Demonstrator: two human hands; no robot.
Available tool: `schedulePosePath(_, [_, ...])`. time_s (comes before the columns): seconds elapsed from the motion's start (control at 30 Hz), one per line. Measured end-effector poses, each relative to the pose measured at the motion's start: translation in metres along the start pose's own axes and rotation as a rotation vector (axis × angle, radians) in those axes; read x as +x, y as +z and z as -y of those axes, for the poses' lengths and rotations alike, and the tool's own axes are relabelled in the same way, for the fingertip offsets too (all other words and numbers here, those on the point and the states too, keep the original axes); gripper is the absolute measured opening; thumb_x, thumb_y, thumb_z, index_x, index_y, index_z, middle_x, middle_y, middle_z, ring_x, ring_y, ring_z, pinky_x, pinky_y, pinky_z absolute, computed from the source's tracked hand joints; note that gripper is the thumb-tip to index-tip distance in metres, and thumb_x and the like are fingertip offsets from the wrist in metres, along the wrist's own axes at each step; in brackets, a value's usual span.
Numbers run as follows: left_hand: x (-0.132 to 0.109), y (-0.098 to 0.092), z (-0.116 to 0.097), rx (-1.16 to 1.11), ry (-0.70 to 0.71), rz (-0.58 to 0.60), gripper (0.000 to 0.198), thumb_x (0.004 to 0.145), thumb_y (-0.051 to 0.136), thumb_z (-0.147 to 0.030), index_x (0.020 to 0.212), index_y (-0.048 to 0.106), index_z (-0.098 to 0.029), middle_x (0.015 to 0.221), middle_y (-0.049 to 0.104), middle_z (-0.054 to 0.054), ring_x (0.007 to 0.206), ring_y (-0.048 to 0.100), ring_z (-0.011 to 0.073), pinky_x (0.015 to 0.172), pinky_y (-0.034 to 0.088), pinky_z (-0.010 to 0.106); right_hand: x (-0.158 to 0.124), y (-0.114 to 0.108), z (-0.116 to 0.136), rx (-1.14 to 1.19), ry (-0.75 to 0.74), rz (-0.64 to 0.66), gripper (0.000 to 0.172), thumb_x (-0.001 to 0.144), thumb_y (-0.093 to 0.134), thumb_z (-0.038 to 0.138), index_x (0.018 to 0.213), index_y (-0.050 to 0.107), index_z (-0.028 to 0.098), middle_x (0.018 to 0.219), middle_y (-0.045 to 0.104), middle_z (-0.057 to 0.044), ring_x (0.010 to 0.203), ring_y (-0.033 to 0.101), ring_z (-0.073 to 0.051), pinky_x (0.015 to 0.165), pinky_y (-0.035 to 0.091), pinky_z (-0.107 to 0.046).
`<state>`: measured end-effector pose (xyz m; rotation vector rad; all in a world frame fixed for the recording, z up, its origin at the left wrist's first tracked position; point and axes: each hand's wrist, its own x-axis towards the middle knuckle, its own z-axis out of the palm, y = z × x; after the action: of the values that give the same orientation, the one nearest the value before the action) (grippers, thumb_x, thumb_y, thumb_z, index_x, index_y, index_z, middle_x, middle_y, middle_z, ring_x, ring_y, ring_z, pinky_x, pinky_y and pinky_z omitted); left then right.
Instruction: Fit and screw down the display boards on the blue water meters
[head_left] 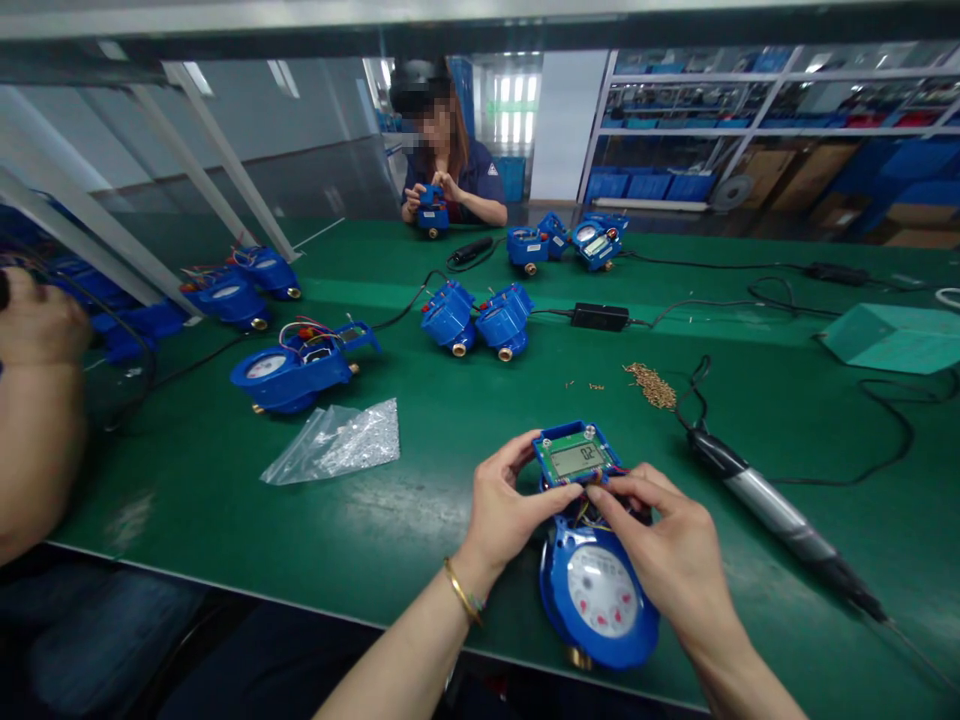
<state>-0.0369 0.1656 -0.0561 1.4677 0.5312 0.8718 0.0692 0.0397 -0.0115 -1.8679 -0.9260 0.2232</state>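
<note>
Green tabletop [427, 560] spreads across the head view, bearing a blue meter [576, 538]. Just beyond its round dial [602, 590] lies the display unit [577, 458], so the meter's long axis runs away from the person. Beyond-left of the dial, the left hand [510, 505] grips the unit; beyond-right, the right hand [667, 530], equally near, closes on its near right corner, thumbs almost meeting.

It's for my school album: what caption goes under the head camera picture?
Left hand holds and right hand touches the screen part of a blue meter over a green table.
</note>
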Motion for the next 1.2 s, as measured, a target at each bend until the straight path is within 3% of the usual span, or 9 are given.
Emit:
schedulePosePath(0.2, [0.015, -0.012, -0.016, -0.106, -0.153, 0.277, 0.054, 0.063, 0.088, -0.028, 0.107, 0.059, -0.015, 0.11, 0.074, 0.01, 0.107, 0.07, 0.0262, 0.1, 0.054, 0.04, 0.002, 0.003, -0.009, -0.04, -0.08, -0.038, 0.035, 0.083, 0.068, 0.044, 0.057, 0.066, 0.021, 0.055, 0.046, 0.002, 0.056, 0.044, -0.015, 0.059, 0.032, -0.03])
schedulePosePath(0.37, [0.024, -0.014, -0.028, -0.042, -0.128, 0.402, 0.05, 0.067, 0.086, -0.03, 0.105, 0.056, -0.019, 0.107, 0.069, 0.005, 0.101, 0.068, 0.022, 0.092, 0.053, 0.033, 0.0, 0.007, -0.012, -0.048, -0.084, -0.06, 0.037, 0.084, 0.066, 0.046, 0.056, 0.065, 0.022, 0.055, 0.045, 0.003, 0.056, 0.044, -0.015, 0.062, 0.031, -0.031])
schedulePosePath(0.5, [0.026, -0.009, -0.027, 0.061, -0.057, 0.356, 0.059, 0.065, 0.089, -0.037, 0.114, 0.062, -0.019, 0.108, 0.07, 0.005, 0.101, 0.067, 0.023, 0.088, 0.051, 0.031, -0.001, 0.009, -0.011, -0.06, -0.097, -0.065, 0.033, 0.082, 0.064, 0.038, 0.054, 0.062, 0.021, 0.056, 0.044, 0.003, 0.057, 0.044, -0.015, 0.064, 0.031, -0.031])
schedulePosePath(0.63, [0.024, -0.004, -0.027, 0.153, -0.018, 0.281, 0.055, 0.063, 0.09, -0.041, 0.106, 0.065, -0.018, 0.098, 0.071, 0.004, 0.092, 0.066, 0.0217, 0.08, 0.05, 0.028, -0.002, 0.01, -0.011, -0.068, -0.1, -0.069, 0.032, 0.083, 0.063, 0.037, 0.055, 0.061, 0.021, 0.056, 0.045, 0.003, 0.057, 0.044, -0.015, 0.064, 0.03, -0.032])
schedulePosePath(0.9, [0.022, -0.001, -0.028, 0.119, 0.017, 0.271, 0.053, 0.064, 0.089, -0.04, 0.105, 0.065, -0.017, 0.093, 0.07, 0.003, 0.087, 0.066, 0.0193, 0.076, 0.049, 0.026, -0.004, 0.008, -0.012, -0.058, -0.134, -0.086, 0.034, 0.085, 0.066, 0.036, 0.055, 0.059, 0.021, 0.056, 0.046, 0.003, 0.058, 0.044, -0.016, 0.064, 0.031, -0.032])
schedulePosePath(1.07, [0.021, 0.0, -0.03, 0.139, 0.042, 0.235, 0.051, 0.065, 0.089, -0.04, 0.104, 0.065, -0.017, 0.094, 0.071, 0.003, 0.087, 0.066, 0.0192, 0.077, 0.05, 0.027, -0.01, 0.001, -0.017, -0.032, -0.2, -0.074, 0.02, 0.088, 0.07, 0.034, 0.073, 0.066, 0.022, 0.067, 0.056, 0.003, 0.064, 0.051, -0.015, 0.068, 0.037, -0.031])
schedulePosePath(1.2, [0.02, 0.001, -0.033, 0.187, 0.075, 0.23, 0.053, 0.065, 0.089, -0.041, 0.106, 0.065, -0.017, 0.097, 0.072, 0.003, 0.089, 0.068, 0.0198, 0.078, 0.051, 0.027, -0.013, -0.007, -0.019, 0.131, -0.136, -0.243, 0.02, 0.082, 0.076, 0.031, 0.09, 0.059, 0.023, 0.084, 0.055, 0.002, 0.075, 0.055, -0.015, 0.076, 0.044, -0.03])
